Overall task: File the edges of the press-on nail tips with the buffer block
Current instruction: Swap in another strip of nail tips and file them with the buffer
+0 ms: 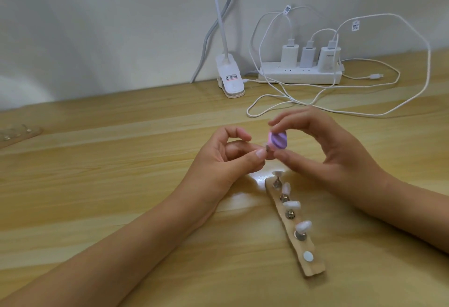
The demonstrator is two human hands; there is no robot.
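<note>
The big wooden table [121,197] has lots of bare room on the left and near side, so both arms can rest on it. Far off by the wall sit a white power strip [300,76] with loose cables [267,99] and a lamp clip [230,83], well away from the hands.

Near the right arm lies a long wooden holder [313,269]. Four nail tips [291,204] stand on little pegs on it, up off the table so their edges are easy to reach. The near round spot [308,256] has no peg on it.

The left hand [223,161] pinches one small peg between thumb and fingers, held up above the table. The nail tip on the peg [340,147] is blurry, so I think it is there but I can't be sure. The right hand [323,146] grips the purple buffer block [351,141] with thumb below and fingers on top. The block touches the peg's tip, just above the far end of the holder.
</note>
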